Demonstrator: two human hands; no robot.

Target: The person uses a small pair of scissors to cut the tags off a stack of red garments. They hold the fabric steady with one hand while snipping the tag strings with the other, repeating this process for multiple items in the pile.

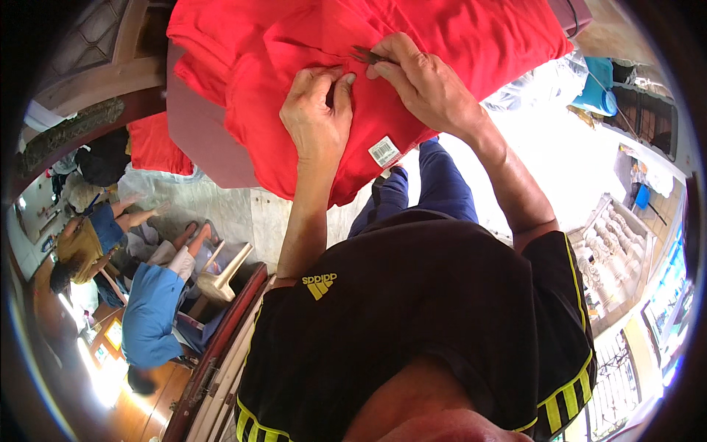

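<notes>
1. The pale tiled floor washes out into bright glare rightward.
2. A cream chair stands left; brown wood panelling lies lower left beside glaring light.
3. White balusters line the right, near a dark metal grille.

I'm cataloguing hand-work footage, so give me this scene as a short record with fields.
Left hand: thumb and fingers pinching red cloth
Right hand: holding small dark thread snips, tips pointing toward the left hand's side
Work surface: mauve tabletop, partly covered by the cloth
Label: white barcode label on the cloth, close to the edge nearest the wearer
Others: person in a blue shirt and person in a brown top, both off to the left
</notes>
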